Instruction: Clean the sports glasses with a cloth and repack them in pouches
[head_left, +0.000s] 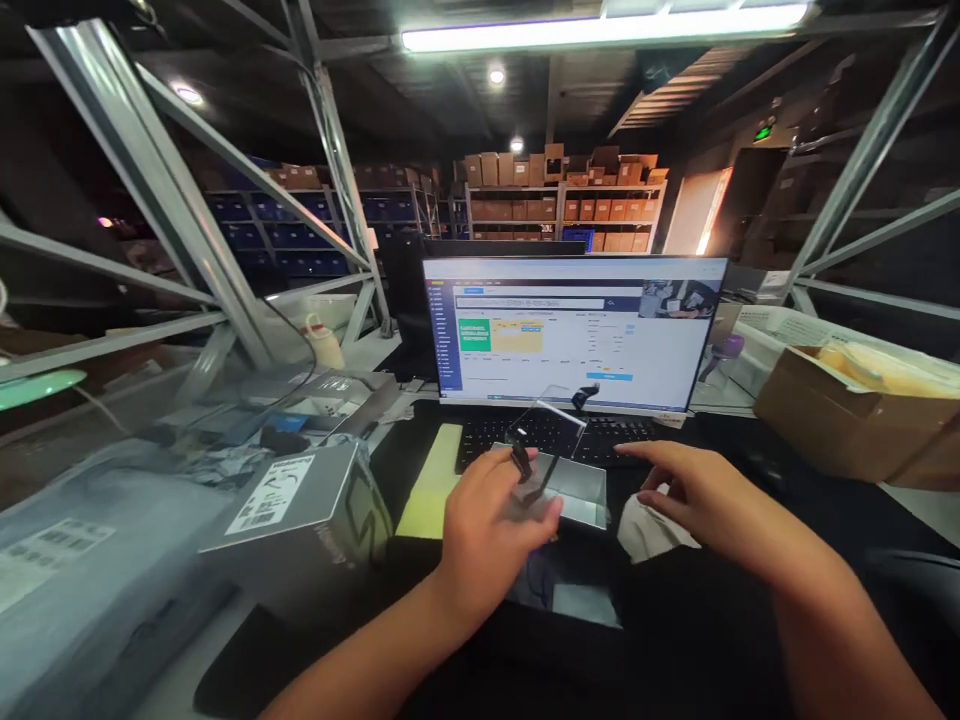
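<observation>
My left hand (487, 520) is closed around a clear, see-through piece with dark parts (559, 430), held in front of the keyboard. Its exact kind I cannot make out. Just beyond the fingers lies a flat, shiny silvery-grey rectangle (589, 492), partly covered by what I hold. My right hand (690, 490) stretches its index finger toward the right end of the black keyboard (551, 432). Its other fingers are curled over a crumpled white cloth (649, 530), which hangs below them. A glossy dark sheet or pouch (562, 590) shows beneath my left hand.
A lit monitor (570, 330) stands behind the keyboard. A yellow pad (431, 490) and a grey box with a label (300, 510) are at left, beside plastic-wrapped packages (90, 560). At right sits a cardboard box (847, 410). Metal frame posts (142, 160) rise at both sides.
</observation>
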